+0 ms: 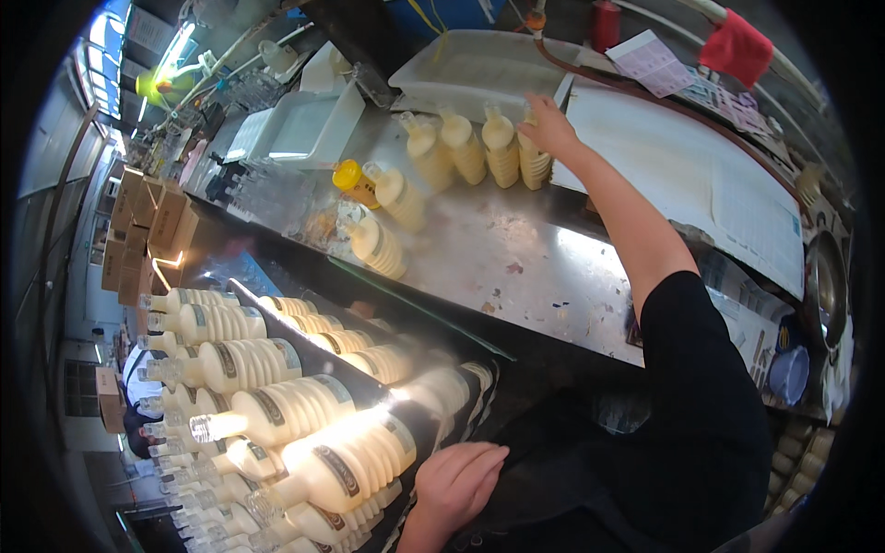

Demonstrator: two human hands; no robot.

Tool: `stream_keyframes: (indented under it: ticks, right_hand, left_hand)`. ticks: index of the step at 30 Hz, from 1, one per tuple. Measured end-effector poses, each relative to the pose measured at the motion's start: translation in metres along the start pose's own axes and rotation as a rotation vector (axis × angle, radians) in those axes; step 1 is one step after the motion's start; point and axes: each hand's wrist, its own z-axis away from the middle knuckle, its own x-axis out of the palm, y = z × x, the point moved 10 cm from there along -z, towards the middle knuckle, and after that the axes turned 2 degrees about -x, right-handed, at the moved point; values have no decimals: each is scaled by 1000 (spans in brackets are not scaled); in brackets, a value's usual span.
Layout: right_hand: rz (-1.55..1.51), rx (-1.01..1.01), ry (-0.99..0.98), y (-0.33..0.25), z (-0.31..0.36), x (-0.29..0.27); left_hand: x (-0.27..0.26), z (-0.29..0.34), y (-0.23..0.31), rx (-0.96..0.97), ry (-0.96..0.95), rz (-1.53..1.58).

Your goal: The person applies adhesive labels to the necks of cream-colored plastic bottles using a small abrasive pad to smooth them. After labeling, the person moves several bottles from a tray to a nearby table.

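At the back of the metal worktable, my right hand [550,127] is closed round the neck of a ribbed glass bottle [535,164] with a cream-coloured look. Three similar bottles [500,147] stand in a row to its left. Two more, a bottle [399,197] and a nearer bottle [376,247], stand at the table's left part beside a yellow-lidded jar [355,181]. Low in the view, my left hand [456,484] hangs near my body with fingers loosely stretched and nothing visible in it. Close by its left lie many labelled bottles [336,470], stacked on their sides.
Behind the row sits a white plastic tub [479,64]; another white tub [318,120] is further left. A large white board [682,175] lies to the right. A glass edge [419,304] runs along the table's front. Cardboard boxes [152,221] and a person [138,405] are far left.
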Motion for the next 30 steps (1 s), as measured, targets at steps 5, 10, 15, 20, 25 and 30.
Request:
stream_keyframes:
  ticks: [5, 10, 15, 20, 25, 30]
  right_hand:
    - [-53, 0, 40, 0, -3, 23]
    - [-271, -133, 128, -33, 26, 22]
    - [-300, -74, 352, -28, -7, 12]
    - [-453, 249, -163, -47, -27, 68]
    - [-187, 68, -58, -46, -30, 71]
    - [-165, 133, -38, -43, -27, 70]
  left_hand:
    - [7, -69, -21, -23, 162, -14]
    - [-1, -141, -56, -155, 572, 180]
    - [-2, -220, -160, -418, 802, 79]
    - [-53, -204, -307, -902, 815, -452]
    - [-46, -176, -427, -1054, 746, -68]
    - [-21, -167, -447, -858, 892, 22]
